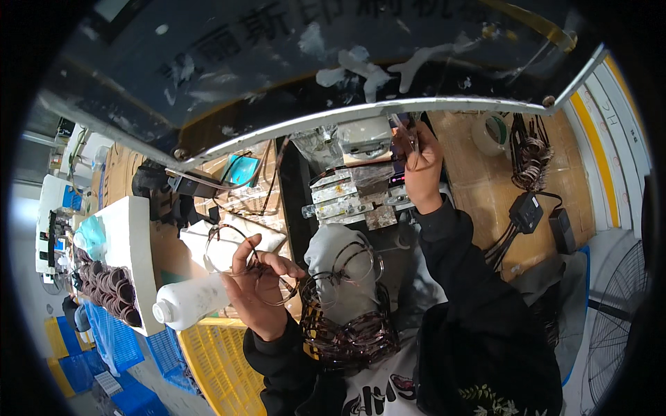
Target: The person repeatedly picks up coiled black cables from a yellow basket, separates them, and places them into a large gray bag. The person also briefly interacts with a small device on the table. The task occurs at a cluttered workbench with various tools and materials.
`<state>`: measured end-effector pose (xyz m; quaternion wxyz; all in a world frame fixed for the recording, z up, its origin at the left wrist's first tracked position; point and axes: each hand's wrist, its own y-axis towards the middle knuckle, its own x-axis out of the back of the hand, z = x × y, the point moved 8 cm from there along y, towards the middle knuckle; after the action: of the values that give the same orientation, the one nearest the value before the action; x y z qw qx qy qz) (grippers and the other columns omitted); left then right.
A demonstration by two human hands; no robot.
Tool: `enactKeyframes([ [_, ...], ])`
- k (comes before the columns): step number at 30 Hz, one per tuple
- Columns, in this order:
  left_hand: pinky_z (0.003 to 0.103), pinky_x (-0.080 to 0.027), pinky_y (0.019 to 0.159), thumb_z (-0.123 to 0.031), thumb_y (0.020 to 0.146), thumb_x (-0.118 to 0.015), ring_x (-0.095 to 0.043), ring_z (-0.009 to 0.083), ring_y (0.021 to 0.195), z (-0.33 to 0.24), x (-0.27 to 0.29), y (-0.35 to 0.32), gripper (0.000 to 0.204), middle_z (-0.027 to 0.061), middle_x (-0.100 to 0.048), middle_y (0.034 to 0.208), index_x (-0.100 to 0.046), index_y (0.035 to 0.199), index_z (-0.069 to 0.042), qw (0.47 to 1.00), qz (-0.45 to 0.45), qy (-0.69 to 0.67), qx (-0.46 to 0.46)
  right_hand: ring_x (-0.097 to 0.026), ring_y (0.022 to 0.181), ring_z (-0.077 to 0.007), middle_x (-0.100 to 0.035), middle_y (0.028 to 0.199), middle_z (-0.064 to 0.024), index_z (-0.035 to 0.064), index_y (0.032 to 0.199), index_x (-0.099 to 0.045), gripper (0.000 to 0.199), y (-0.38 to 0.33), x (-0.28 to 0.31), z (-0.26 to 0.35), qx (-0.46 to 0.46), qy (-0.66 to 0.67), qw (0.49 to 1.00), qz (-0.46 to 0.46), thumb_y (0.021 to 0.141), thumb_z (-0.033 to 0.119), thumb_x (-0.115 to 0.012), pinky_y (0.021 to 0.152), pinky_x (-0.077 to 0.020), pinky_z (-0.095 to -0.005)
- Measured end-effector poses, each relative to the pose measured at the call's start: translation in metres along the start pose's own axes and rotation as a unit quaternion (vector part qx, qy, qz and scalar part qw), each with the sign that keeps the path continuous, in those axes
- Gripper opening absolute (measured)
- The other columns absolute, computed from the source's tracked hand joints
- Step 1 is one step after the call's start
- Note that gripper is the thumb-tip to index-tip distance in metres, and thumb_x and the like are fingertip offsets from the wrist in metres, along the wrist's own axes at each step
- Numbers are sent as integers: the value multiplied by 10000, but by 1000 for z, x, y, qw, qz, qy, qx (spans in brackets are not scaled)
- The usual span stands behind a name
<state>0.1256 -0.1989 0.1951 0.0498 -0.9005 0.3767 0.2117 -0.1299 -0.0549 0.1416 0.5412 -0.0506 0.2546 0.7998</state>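
Observation:
My left hand (258,281), at the lower middle, has its fingers closed on round-rimmed eyeglasses (209,251) with thin dark rims. Right beside it, another pair of round eyeglasses (380,267) shows in front of a grey cloth-like surface (326,243). Below these lies a pile of dark brown eyeglasses (354,340) near my lap. My right hand (421,163) reaches up to the metal machine (347,204), its fingers bent around something thin that I cannot make out. A dark slender strip (354,166) crosses the machine left of that hand.
A dark machine panel (277,76) hangs overhead. To the left are a white bottle (191,303), a foam box (139,229) with dark round pieces, and a yellow crate (218,367). On the right are a tape roll (489,132), hanging dark frames (531,156), power adapters (526,211) and a fan (617,326).

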Motion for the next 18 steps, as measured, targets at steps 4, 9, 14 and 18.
enactKeyframes([
  [4,359,-490,636,-671,870,-149,-558,245,661,-8,-10,0,842,128,-537,732,-429,1226,38,999,36,-23,13,-492,575,-86,-584,766,-43,2,1025,-562,168,-29,-9,42,99,-17,995,14,938,59,-430,519,-391,-218],
  [9,327,-466,749,-430,821,-579,-532,196,856,-15,-44,-8,721,159,-498,1083,-291,1329,-6,990,133,21,-45,-556,508,-181,-594,689,-117,-4,879,-603,120,-86,-80,100,249,-206,922,214,771,48,-609,459,-427,-294],
  [14,331,-387,911,18,849,-502,-508,193,1028,-16,-42,-8,500,164,-564,1044,-276,1293,-21,985,84,141,-48,-595,579,-253,-606,820,-76,38,936,-617,192,-94,-99,78,115,-268,916,275,764,101,-675,477,-445,-313],
  [18,405,-357,960,-84,927,-405,-547,284,1028,-26,-24,-2,348,184,-601,967,-317,1255,-6,981,45,158,-107,-617,727,-290,-620,922,-72,68,901,-643,138,-104,-89,37,7,-431,793,431,789,148,-642,601,-491,-352],
])
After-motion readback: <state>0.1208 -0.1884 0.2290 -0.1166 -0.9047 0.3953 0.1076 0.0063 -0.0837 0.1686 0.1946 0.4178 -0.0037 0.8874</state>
